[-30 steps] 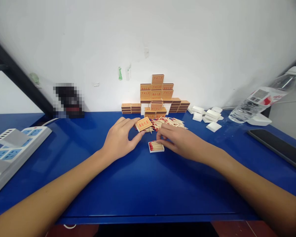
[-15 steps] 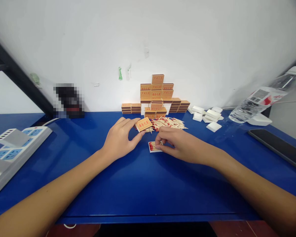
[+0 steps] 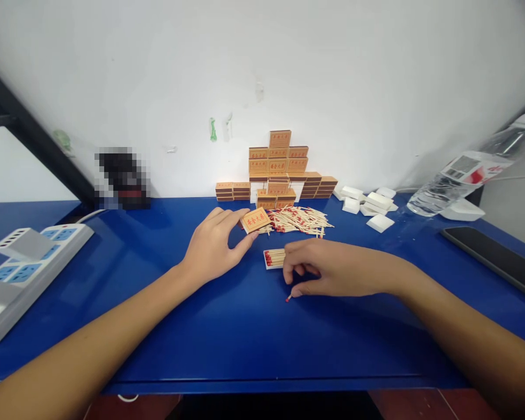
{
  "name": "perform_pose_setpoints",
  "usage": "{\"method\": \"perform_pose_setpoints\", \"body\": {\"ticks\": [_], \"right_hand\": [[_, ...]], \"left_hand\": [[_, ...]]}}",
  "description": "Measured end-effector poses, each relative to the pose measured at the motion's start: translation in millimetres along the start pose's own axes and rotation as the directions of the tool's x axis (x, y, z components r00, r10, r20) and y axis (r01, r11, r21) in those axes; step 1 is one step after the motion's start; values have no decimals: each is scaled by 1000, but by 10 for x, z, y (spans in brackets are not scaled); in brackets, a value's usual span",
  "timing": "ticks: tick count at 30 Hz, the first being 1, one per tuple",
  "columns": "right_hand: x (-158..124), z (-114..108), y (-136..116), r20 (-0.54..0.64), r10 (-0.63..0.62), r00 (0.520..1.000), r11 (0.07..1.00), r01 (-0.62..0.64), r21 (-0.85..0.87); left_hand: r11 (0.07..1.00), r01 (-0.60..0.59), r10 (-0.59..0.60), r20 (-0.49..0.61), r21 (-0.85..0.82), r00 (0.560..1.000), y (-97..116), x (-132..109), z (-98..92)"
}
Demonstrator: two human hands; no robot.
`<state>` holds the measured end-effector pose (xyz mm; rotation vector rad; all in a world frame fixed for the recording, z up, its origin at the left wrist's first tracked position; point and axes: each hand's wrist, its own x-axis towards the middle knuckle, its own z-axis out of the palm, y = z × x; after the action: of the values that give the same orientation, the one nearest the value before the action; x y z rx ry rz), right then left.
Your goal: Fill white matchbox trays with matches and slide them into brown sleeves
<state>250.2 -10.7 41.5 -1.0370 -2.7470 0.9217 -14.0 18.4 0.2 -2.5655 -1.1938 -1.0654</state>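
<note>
Gleaming smooth and glossy across the blue table (image 3: 201, 344) at lower centre. Showing printed, matt cardboard on the matchbox sleeve (image 3: 256, 219) at centre and stacked matchboxes (image 3: 277, 166) above. Baring dull wood along the heaped matchsticks (image 3: 301, 219) at centre. Glinting with thin, clear plastic on the bottle (image 3: 440, 192) at far right. Looking like smooth, hard plastic on the power strip (image 3: 48, 274) at far left.

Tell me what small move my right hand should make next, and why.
Probably turn the loose match so its head faces left and lay it in the tray: it juts from your right hand's thumb, slanting toward you outside the tray, while the matches inside lie heads left.
</note>
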Motion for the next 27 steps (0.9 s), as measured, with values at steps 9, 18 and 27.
{"method": "perform_pose_setpoints", "body": {"ticks": [9,18,27], "right_hand": [[49,74,35,-223,25,974,1000,-29,-12],[96,112,103,-265,-4,964,997,-18,-78],[48,59,223,-239,44,970,995,-64,-77]], "left_hand": [[1000,-10,10,-1,-10,1000,-7,-1,7],[1000,-14,14,-3,-21,1000,-6,-8,16],[998,-16,19,51,-54,999,-50,12,-16]]}}
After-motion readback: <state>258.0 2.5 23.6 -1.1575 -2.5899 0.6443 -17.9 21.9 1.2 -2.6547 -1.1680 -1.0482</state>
